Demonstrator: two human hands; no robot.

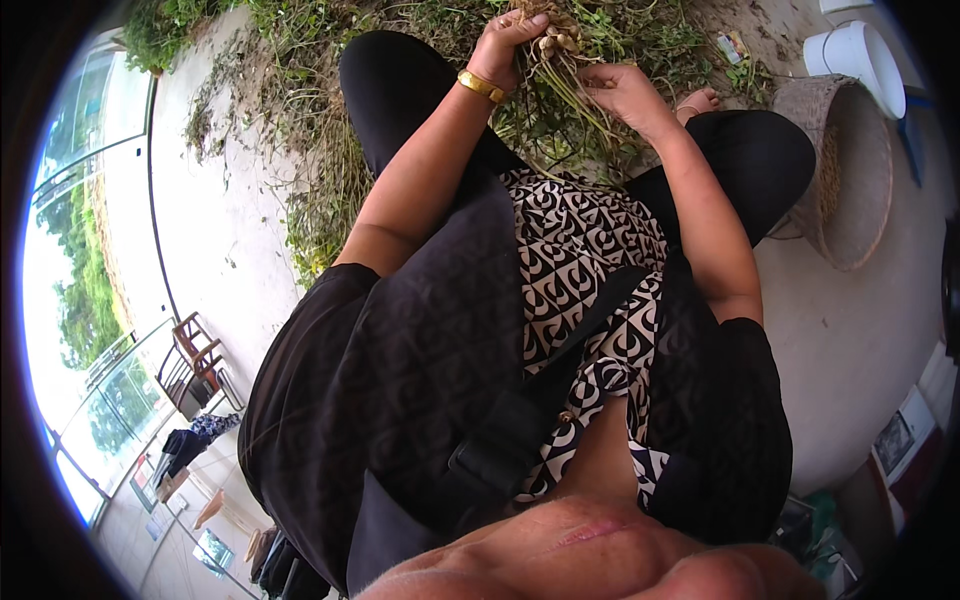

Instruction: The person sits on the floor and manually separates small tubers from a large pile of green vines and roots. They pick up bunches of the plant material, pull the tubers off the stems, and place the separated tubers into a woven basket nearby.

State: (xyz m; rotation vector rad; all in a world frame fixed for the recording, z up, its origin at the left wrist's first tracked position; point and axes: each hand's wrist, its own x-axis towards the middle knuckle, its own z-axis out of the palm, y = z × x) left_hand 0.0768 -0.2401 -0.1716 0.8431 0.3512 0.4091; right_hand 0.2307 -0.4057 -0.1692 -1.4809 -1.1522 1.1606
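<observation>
Near the top of the head view, my left hand is closed around the root end of a peanut plant, where several pale pods and brown roots hang together. A yellow metal bangle circles that wrist. My right hand is at the green stems, to the right of the pods, with its fingertips bent towards them; whether they pinch a stem is hard to tell. The stems slope down between my two bent knees, over more leafy plants.
A heap of uprooted plants covers the floor ahead and to the left. Beside my right knee a woven basket lies tilted, with peanuts inside. Beyond it are a white bucket and a blue object. Wooden chairs stand far left.
</observation>
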